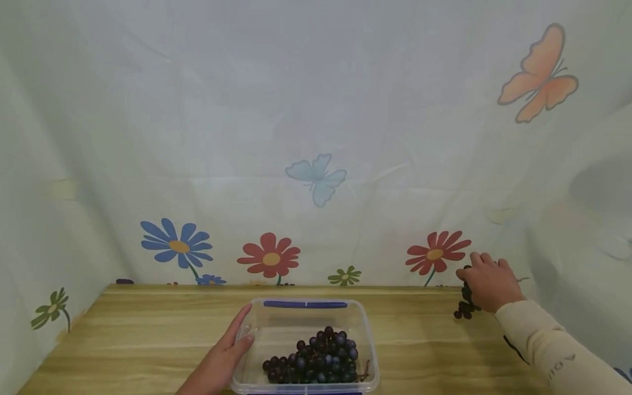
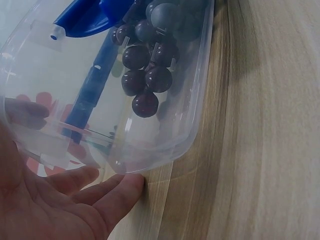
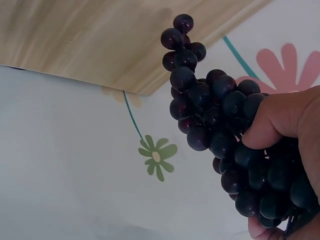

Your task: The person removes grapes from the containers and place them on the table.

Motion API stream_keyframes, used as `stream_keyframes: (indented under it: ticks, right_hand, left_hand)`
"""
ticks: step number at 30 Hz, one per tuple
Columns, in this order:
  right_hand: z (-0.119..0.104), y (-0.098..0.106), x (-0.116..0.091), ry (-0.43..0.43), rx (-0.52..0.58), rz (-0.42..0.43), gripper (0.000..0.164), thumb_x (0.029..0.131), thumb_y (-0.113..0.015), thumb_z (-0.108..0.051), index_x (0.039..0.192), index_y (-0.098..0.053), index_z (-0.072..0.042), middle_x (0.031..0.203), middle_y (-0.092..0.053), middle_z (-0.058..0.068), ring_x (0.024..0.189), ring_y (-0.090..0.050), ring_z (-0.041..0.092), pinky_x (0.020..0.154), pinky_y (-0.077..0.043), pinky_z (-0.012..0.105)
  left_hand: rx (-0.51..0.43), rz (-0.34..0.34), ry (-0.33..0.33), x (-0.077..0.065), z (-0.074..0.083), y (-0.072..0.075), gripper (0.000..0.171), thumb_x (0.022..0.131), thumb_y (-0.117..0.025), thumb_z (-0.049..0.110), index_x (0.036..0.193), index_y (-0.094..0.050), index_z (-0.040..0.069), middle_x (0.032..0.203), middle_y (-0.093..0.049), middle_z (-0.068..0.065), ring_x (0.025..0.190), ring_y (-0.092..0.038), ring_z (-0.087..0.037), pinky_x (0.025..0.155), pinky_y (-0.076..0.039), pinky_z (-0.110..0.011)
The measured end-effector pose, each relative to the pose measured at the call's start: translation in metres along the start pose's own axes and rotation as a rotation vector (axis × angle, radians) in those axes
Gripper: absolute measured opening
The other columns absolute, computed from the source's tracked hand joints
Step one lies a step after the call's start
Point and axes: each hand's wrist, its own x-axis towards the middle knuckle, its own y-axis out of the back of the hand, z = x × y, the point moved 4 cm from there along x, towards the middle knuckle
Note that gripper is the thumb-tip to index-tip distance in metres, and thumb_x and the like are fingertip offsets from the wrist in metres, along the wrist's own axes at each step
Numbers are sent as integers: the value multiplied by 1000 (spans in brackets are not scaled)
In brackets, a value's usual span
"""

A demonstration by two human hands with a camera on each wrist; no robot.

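A clear plastic container (image 1: 276, 332) with blue clips stands on the wooden table, and a bunch of dark grapes (image 1: 321, 359) lies inside it. My left hand (image 1: 219, 354) holds the container's left side, thumb at the rim and fingers along the outside. In the left wrist view, the fingers (image 2: 120, 197) touch the outer wall close to the tabletop. Over at the far right, my right hand (image 1: 491, 282) grips a second bunch of dark grapes (image 3: 210, 115), its lower tip hanging free. The thumb (image 3: 275, 120) presses on the grapes; most of the other fingers are hidden.
The wooden table (image 1: 163, 329) ends at a pale curtain (image 1: 222, 109) printed with flowers and butterflies. More of this cloth rises at both sides, near the right hand. A tabletop corner (image 3: 145, 92) shows behind the held grapes in the right wrist view.
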Motion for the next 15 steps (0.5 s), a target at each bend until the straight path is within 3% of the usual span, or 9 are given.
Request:
stream_keyframes:
  ticks: [9, 15]
  right_hand:
    - [-12, -7, -12, 48, -48, 54, 33, 74, -92, -11, 104, -78, -17, 100, -60, 18, 98, -58, 39, 88, -54, 70]
    - [-21, -12, -13, 75, -82, 63, 39, 70, -96, -14, 104, -78, -17, 102, -59, 18, 98, -56, 38, 86, -54, 68]
  left_hand:
    - [-11, -12, -3, 2, 1, 0, 67, 109, -49, 42, 167, -15, 38, 171, -22, -25, 153, -26, -58, 116, -27, -79]
    - [-1, -10, -3, 3, 0, 0, 67, 109, -48, 43, 167, -15, 37, 170, -25, -26, 152, -28, -58, 115, -29, -79]
